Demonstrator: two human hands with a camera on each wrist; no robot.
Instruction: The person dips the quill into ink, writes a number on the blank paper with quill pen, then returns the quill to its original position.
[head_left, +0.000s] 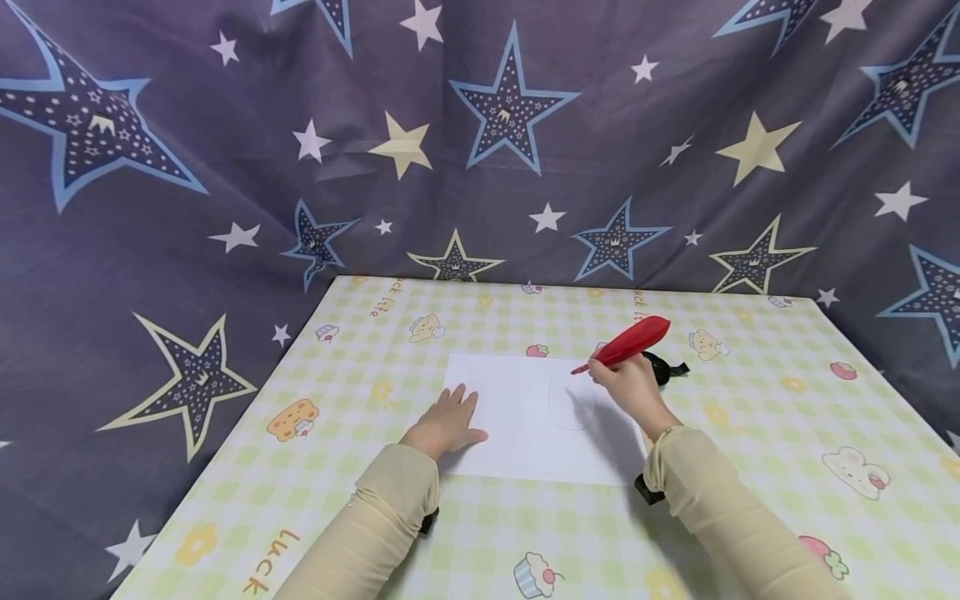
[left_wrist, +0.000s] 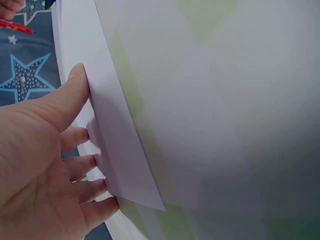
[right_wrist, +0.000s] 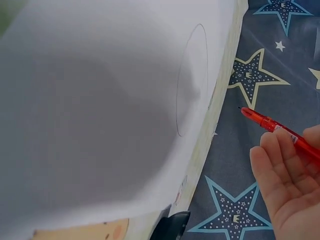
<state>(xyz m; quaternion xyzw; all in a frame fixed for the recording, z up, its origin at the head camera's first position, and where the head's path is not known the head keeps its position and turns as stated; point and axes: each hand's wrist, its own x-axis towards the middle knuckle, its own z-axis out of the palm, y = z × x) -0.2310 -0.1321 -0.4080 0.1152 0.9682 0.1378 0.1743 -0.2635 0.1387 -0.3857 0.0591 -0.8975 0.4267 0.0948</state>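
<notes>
A white sheet of paper (head_left: pixel 517 450) lies on the table, with a thin curved outline (right_wrist: pixel 178 85) drawn on it. My left hand (head_left: pixel 444 423) rests on the paper's left edge with its fingers spread; in the left wrist view the fingertips (left_wrist: pixel 112 204) touch the sheet. My right hand (head_left: pixel 633 387) pinches a red pen (head_left: pixel 633 340) with a thick, chili-shaped barrel. The pen's dark tip points down and left over the outline. In the right wrist view that tip appears lifted off the paper.
A checked tablecloth (head_left: pixel 360 367) with printed cupcakes and flowers covers the table. Dark star-patterned fabric (head_left: pixel 495 208) hangs behind and beside it. Black straps (head_left: pixel 663 368) show at the right wrist.
</notes>
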